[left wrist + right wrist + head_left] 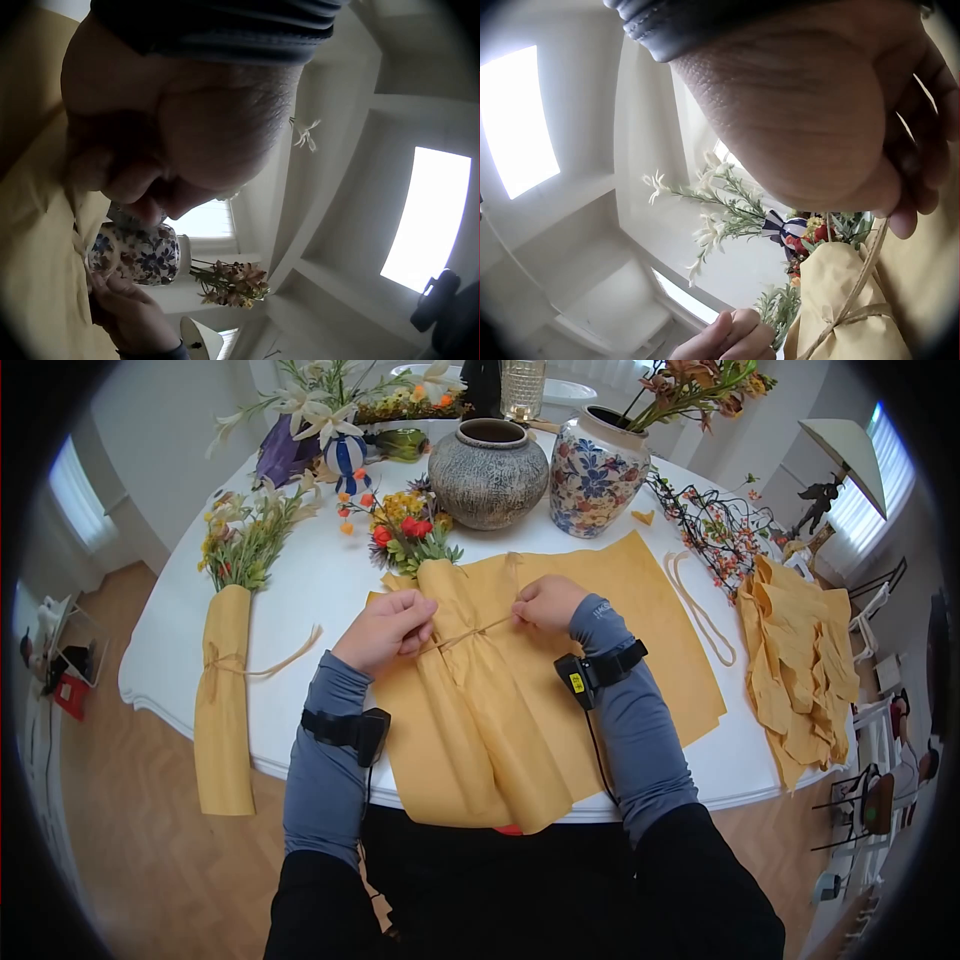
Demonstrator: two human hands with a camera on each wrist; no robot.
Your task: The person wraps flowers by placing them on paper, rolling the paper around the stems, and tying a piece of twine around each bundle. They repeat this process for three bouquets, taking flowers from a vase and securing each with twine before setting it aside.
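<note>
A bouquet of red and yellow flowers [408, 525] lies rolled in tan wrapping paper [490, 720] at the table's front. Twine [468, 637] crosses over the middle of the roll, with a crossing or knot on top. My left hand [388, 628] pinches the twine at the roll's left side. On the other side my right hand [548, 603] pinches the other end, which runs taut from the knot. In the right wrist view the twine [861, 281] stretches from the right fingertips down to the wrapped paper [832, 289].
A finished-looking wrapped bouquet [226, 690] tied with twine lies at the left. Behind stand a grey pot [490, 475] and a floral vase [597, 475]. Crumpled tan paper [800, 660], a loose twine loop [700, 610] and berry branches [715, 525] lie at the right.
</note>
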